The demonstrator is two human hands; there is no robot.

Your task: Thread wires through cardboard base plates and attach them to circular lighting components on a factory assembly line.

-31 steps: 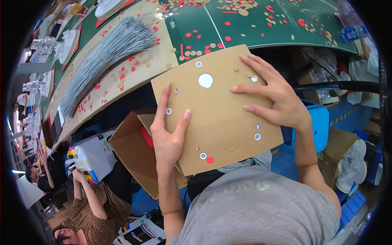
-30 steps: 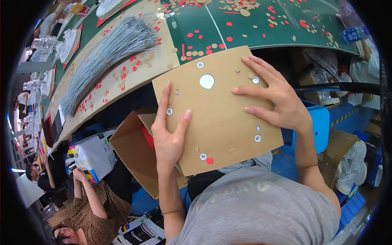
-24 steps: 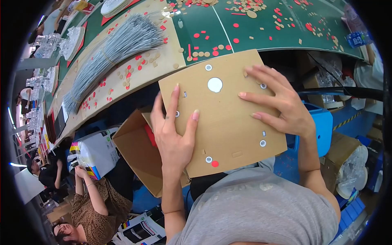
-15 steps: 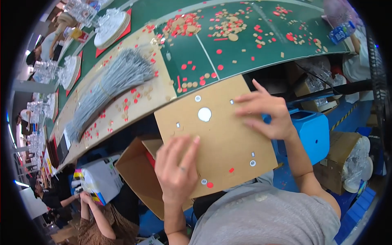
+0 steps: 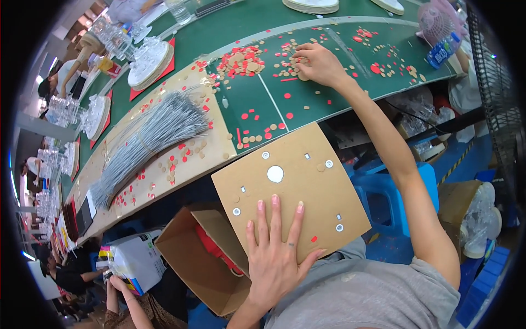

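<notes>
A square brown cardboard panel [image 5: 307,192] lies tilted in front of me, its far edge near the table. It has a large round hole, several ringed white round spots and small rectangular slots. On its near part lies a small red piece [image 5: 314,239]. My left hand [image 5: 276,255] is spread flat on the panel, fingers apart. At the far end of my outstretched arm, my right hand [image 5: 319,64] reaches into a scatter of small tan and red pieces [image 5: 285,68] on the green table. Its fingers are bent but apart, by a larger tan disc.
A denser pile of red and tan pieces [image 5: 241,61] sits left of my right hand. A bundle of grey wires [image 5: 148,142] lies on the table's left. Below is an open cardboard box [image 5: 189,257] with something red inside. Blue stool [image 5: 378,189] right; other people left.
My right hand has left the panel and reached out to the pieces on the table. My left hand has flattened onto the panel's near part. The panel has turned slightly.
</notes>
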